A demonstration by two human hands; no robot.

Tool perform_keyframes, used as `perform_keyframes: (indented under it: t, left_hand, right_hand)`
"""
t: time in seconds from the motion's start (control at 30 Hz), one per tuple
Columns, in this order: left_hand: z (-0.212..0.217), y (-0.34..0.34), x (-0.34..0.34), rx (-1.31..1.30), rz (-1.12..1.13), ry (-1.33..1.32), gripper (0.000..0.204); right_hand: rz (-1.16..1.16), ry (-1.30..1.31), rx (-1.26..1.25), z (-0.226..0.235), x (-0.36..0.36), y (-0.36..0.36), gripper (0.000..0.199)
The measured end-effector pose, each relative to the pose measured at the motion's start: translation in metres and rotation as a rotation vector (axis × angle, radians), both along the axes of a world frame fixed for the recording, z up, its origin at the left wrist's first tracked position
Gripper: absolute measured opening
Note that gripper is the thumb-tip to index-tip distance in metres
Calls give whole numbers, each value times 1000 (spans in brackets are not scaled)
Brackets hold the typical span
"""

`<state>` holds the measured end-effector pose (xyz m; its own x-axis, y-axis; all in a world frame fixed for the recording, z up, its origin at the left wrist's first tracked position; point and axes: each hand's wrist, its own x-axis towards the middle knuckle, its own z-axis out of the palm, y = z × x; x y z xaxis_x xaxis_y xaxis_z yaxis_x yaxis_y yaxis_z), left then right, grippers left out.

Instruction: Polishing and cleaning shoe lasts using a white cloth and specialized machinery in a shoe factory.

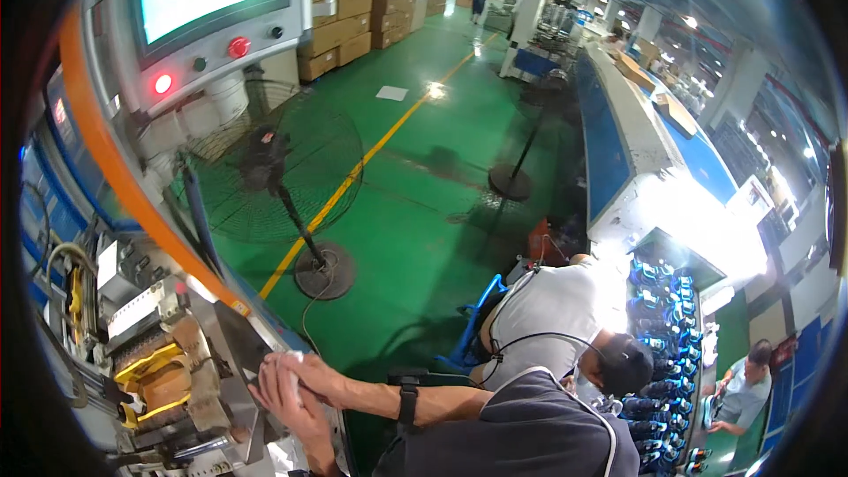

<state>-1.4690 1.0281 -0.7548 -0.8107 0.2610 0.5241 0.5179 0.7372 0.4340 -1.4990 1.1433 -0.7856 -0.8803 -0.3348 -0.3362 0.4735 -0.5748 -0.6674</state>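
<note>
My left hand [288,397] and my right hand [314,374] are brought together beside the machine's metal edge, at the lower left. The fingers of both are bent and closed, partly overlapping. A small whitish bit [297,356] shows at the fingertips, too small to name. My right forearm comes in from the right with a black band [409,397] at the wrist. Left of my hands is the machine [168,380], with yellow-edged brown parts, metal blocks and a slanted metal plate [237,362].
An orange machine frame [141,203] curves above, under a control panel [208,26] with screen and buttons. A pedestal fan [274,159] stands on the green floor ahead. A seated co-worker [552,314] bends over a rack of blue-black parts [658,344]. Another person [745,389] stands far right.
</note>
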Motion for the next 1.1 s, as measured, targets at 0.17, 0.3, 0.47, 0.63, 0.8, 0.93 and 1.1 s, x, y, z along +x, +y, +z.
perform_keyframes:
  t: [0.17, 0.3, 0.47, 0.63, 0.8, 0.93, 1.1]
  left_hand:
    - [6, -22, 15, -30, -180, -153, 57]
    - [-2, -35, 4, -73, -18, -85, 57]
    - [1, -20, -31, 29, 371, -39, 55]
    - [21, -10, -35, 77, 507, -13, 63]
    - [43, -28, -14, 325, 632, 43, 63]
    - [40, -44, 35, 379, 920, -59, 54]
    - [17, -54, 128, 587, 1258, -139, 43]
  right_hand:
    - [-138, -195, 60, -8, -11, -3, 37]
    - [72, -41, -2, -8, -24, -6, 45]
    - [245, -9, -280, -8, -67, -19, 46]
    - [317, -68, -219, 5, -109, -42, 44]
    - [535, 85, -411, 34, -169, -93, 45]
    - [541, -20, -197, 41, -210, -178, 38]
    - [563, 68, -101, 13, -209, -344, 27]
